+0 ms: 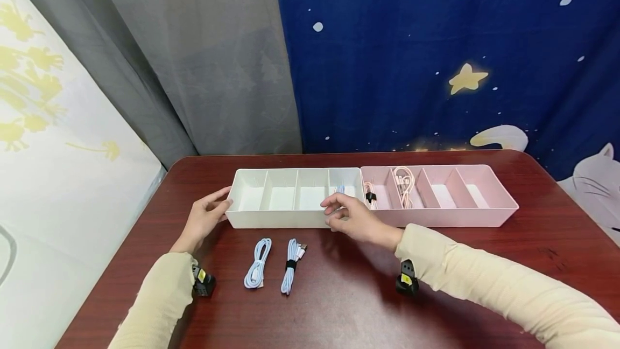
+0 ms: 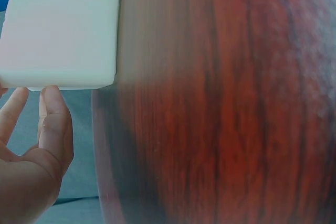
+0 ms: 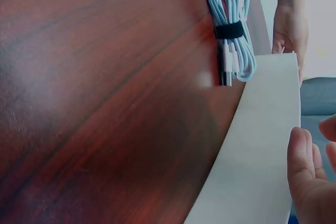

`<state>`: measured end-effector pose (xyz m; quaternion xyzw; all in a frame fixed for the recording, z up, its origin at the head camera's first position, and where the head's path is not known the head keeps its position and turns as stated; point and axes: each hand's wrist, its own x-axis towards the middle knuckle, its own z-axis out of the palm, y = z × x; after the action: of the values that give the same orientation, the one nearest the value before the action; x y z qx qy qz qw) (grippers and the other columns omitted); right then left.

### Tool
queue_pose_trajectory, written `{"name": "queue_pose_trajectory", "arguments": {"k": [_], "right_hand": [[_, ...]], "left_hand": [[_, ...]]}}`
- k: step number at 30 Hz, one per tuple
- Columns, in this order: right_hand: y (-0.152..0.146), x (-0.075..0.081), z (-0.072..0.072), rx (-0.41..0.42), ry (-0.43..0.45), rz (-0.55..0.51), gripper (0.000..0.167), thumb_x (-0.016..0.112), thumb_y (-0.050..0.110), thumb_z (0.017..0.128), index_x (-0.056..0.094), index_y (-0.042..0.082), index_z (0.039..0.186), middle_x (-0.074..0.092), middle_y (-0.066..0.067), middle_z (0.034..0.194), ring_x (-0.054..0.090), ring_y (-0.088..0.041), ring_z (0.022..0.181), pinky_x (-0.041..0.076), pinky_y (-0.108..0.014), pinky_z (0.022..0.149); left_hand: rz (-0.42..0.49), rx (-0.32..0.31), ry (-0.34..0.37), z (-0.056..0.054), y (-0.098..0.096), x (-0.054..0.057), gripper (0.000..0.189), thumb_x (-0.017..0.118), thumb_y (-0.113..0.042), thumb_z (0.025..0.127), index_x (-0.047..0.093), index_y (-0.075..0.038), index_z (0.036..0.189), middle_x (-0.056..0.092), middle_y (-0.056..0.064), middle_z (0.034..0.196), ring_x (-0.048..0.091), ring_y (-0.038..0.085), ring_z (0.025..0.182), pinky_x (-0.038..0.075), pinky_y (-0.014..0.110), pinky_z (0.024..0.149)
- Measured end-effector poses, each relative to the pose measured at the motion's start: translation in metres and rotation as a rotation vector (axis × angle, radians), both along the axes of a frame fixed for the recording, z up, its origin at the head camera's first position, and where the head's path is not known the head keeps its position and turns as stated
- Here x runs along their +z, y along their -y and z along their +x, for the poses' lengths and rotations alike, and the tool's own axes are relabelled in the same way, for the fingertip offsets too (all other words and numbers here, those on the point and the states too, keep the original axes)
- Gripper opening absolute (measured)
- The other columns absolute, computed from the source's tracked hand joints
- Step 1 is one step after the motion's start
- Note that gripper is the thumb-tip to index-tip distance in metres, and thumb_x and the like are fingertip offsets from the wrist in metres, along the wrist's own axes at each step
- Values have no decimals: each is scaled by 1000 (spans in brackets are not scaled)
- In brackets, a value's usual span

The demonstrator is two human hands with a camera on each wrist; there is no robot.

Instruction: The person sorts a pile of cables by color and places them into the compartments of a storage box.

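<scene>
You can read no words, brands or numbers here: the yellow label (image 1: 202, 274) on your left wrist camera (image 1: 206, 286) and the yellow sticker (image 1: 406, 279) on your right wrist camera (image 1: 407, 268) show too small.

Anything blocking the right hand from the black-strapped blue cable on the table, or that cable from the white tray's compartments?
Nothing visible stands between the right hand and the strapped cable. Between that cable and the compartments stands only the white tray's front wall.
</scene>
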<state>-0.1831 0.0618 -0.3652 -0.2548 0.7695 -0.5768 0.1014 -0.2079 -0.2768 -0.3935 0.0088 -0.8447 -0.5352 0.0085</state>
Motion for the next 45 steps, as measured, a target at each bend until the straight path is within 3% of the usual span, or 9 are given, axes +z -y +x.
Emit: {"name": "queue_pose_trajectory", "arguments": {"k": [16,24,39,45], "right_hand": [[9,-22,12,62,35,-27,31,51,-8,80,45,-15,110,48,-31,98,56,-42,81,51,-27,63],[15,-32,17,53,69,-35,31,54,-7,80,45,-15,109,50,-29,97,57,-39,76,52,-33,64],[24,-37,26,58,113,48,36,59,-3,79,47,-10,112,52,-21,98,59,-21,78,50,-23,66],[30,-39,29,55,167,43,37,60,-3,77,48,-8,112,51,-17,97,59,-18,76,51,-26,63]], "left_hand": [[-18,3,8,0,0,1,47,54,-30,88,45,-14,132,54,21,108,57,7,83,49,22,71],[-11,-3,7,0,0,1,47,54,-29,89,45,-14,132,53,21,108,57,6,82,50,23,72],[-17,0,5,0,0,1,46,54,-27,89,44,-13,132,53,21,108,57,7,82,50,24,72],[-12,1,8,0,-1,1,46,54,-27,89,44,-13,132,53,21,108,57,7,82,50,25,72]]}}
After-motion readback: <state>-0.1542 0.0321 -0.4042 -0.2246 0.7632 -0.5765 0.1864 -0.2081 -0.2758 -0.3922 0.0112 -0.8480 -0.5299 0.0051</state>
